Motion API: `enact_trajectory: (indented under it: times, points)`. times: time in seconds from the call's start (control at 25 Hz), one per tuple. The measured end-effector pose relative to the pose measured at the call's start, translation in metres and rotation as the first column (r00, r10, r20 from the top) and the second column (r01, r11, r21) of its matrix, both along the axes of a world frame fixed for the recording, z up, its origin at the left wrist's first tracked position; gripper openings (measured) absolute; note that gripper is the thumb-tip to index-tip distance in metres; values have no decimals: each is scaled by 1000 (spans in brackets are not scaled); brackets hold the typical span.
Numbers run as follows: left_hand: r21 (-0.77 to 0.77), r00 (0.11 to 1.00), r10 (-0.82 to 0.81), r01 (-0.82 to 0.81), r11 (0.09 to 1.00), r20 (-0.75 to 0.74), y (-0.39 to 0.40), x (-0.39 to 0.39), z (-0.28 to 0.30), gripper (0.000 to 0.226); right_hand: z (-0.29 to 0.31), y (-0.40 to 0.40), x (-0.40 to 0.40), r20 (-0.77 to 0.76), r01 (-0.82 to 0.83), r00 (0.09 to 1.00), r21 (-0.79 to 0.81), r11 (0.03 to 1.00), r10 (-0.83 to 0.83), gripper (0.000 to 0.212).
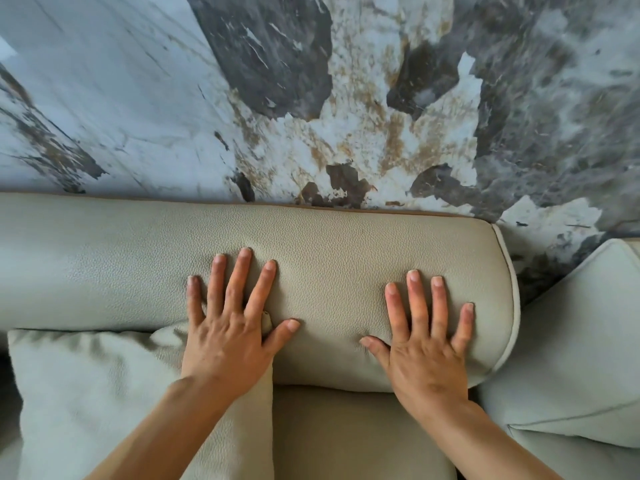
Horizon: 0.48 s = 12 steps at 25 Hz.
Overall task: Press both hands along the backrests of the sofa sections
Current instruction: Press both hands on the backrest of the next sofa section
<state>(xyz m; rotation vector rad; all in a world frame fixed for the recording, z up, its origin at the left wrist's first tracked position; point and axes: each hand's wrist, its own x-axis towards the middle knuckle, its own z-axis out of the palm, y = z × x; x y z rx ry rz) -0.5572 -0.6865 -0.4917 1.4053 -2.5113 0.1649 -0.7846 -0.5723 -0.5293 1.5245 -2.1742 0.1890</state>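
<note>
- Our left hand point(228, 336) and right hand point(427, 348) lay flat, fingers spread, palms down on the beige leather backrest point(329, 258).
- A matching cushion point(104, 393) sat under our left wrist.
- A marbled wall point(311, 98) rose behind the backrest.

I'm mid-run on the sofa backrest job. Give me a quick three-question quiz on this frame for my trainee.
1. True or false: both hands lie flat, fingers spread, on the backrest.
2. Which hand is nearer the backrest's piped end: A) left hand B) right hand?
3. Fill in: the left forearm crosses over a loose ____.

Key:
1. True; neither hand grips anything.
2. B.
3. Cushion, lying on the seat below the backrest.
</note>
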Motion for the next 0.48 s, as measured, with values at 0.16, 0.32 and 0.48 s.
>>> enact_trajectory:
  times: [0.16,0.32,0.48]
  points:
    - [104,998,45,-49,993,39,20,15,38,72,33,13,9,133,-29,991,105,994,15,82]
    - [9,997,58,-58,998,-41,77,40,98,68,93,45,40,237,-76,970,107,991,49,73]
    - [-121,992,84,-95,988,-90,150,84,184,68,190,107,93,252,-175,949,-90,980,192,71]
